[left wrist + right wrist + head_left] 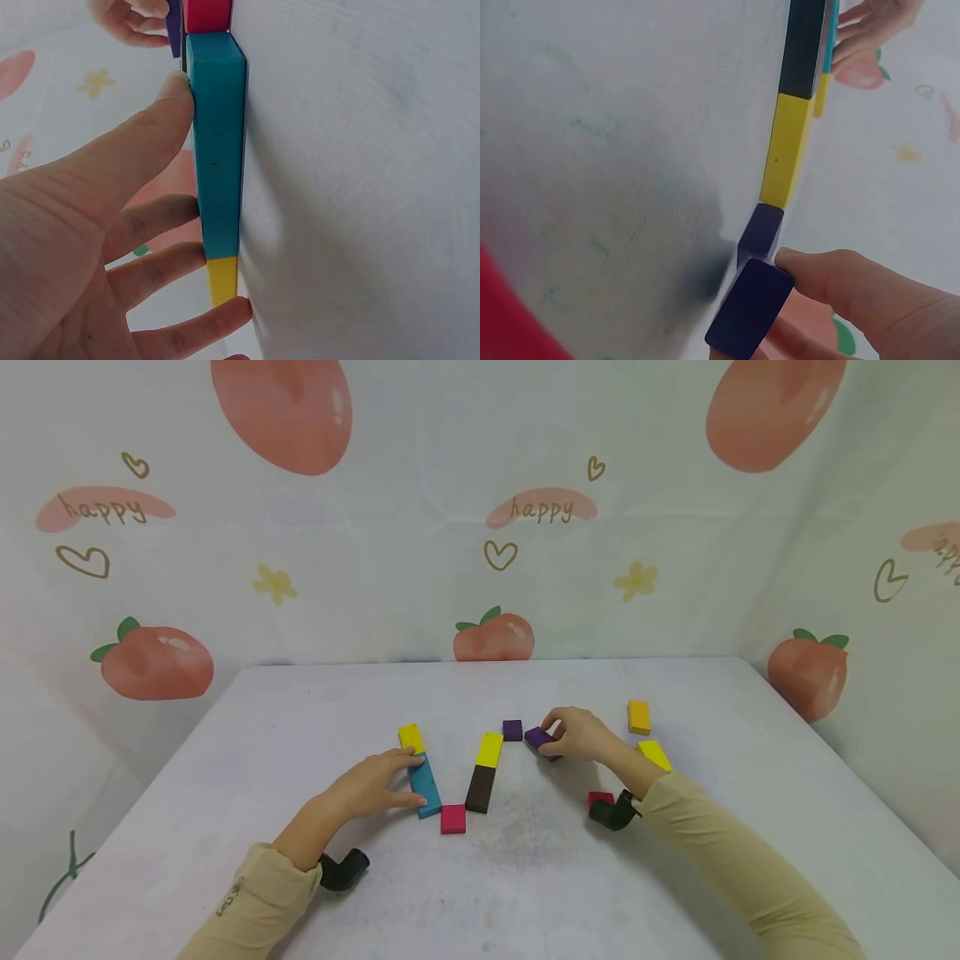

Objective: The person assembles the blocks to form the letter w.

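My right hand (582, 734) pinches a purple block (539, 740) between thumb and fingers; in the right wrist view this held purple block (750, 309) is tilted, close beside a smaller purple block (760, 229). My left hand (369, 783) rests its spread fingertips and thumb on a blue block (424, 787) and a yellow block (411, 737) at its far end. A red block (453, 819) sits at the near end of the blue one. From it a dark brown block (480, 789) and another yellow block (490, 750) slant away toward the small purple block (512, 730).
On the right of the white table (525, 893) lie an orange-yellow block (639, 717), a yellow block (653, 755) partly behind my right forearm, and a red block (600, 797). A black wrist device (613, 812) overlaps that red block. A printed cloth (420, 510) hangs behind the table.
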The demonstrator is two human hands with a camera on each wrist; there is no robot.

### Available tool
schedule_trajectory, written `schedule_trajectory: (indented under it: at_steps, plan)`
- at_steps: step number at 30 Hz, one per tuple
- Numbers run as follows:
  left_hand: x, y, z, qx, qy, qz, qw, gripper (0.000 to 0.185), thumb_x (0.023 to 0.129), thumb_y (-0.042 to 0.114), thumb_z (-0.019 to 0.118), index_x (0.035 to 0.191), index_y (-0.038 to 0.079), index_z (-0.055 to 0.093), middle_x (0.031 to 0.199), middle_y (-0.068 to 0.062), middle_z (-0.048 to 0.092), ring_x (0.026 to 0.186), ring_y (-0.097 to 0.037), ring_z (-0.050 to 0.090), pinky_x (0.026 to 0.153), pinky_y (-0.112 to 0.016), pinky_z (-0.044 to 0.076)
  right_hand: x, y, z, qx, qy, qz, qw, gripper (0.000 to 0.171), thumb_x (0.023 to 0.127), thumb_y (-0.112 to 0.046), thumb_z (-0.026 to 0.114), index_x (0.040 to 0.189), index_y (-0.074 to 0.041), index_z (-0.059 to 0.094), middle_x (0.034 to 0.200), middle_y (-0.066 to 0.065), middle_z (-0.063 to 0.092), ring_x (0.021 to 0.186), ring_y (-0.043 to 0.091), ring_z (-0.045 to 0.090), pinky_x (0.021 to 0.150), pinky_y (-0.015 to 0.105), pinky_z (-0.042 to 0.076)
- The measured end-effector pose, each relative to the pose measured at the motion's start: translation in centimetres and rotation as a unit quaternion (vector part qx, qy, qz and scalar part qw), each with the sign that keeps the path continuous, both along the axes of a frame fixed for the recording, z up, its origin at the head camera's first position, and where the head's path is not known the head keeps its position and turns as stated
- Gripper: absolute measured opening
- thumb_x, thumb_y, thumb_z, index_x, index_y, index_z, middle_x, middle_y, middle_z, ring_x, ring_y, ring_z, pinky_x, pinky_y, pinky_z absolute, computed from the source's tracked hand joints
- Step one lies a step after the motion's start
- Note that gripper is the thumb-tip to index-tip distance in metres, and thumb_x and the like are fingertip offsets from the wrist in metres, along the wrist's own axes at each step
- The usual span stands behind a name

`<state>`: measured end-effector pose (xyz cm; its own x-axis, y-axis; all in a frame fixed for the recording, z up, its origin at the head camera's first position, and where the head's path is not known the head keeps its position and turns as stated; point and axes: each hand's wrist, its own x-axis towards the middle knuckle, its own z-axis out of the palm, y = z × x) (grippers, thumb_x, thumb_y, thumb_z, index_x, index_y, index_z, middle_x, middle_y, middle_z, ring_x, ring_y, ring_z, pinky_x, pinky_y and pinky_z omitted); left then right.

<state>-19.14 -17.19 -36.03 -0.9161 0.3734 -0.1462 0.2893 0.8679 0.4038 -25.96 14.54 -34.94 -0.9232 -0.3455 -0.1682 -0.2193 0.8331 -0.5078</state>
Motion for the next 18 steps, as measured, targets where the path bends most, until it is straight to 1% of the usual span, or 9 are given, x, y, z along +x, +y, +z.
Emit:
schedule_trajectory:
  at_steps: [9,12,18]
  plan:
    - [0.0,0.0,0.0,0.002,-0.005,0.0,1.0,0.067,0.079,0.037,0.073,0.133,0.006,0.051,0.141,-0.019,0.045,0.132,-0.039,0.04,0.106,-0.054,0.037,0.0,-0.3,0.2,0.015,-0.013,-0.001,1.0,0.037,0.082,-0.024,0.07,0.111,-0.004,0.059,0.098,0.014,0.066,0.083,0.021,0.058,0.073,0.03,0.052]
    - [0.0,0.0,0.0,0.003,-0.003,0.0,1.0,0.067,0.079,0.037,0.073,0.133,0.006,0.051,0.141,-0.019,0.046,0.132,-0.039,0.04,0.106,-0.053,0.037,-0.1,-0.2,0.2,0.022,-0.02,0.003,1.0,0.04,0.083,-0.027,0.07,0.113,-0.004,0.058,0.101,0.015,0.065,0.086,0.022,0.059,0.073,0.03,0.052]
    - [0.0,-0.1,0.0,0.003,0.0,-0.002,1.0,0.066,0.079,0.037,0.073,0.133,0.006,0.051,0.141,-0.019,0.046,0.131,-0.039,0.04,0.106,-0.054,0.037,-0.6,0.7,0.9,0.021,-0.043,0.029,0.998,0.047,0.083,-0.03,0.069,0.122,-0.006,0.054,0.111,0.017,0.063,0.097,0.027,0.058,0.079,0.035,0.054]
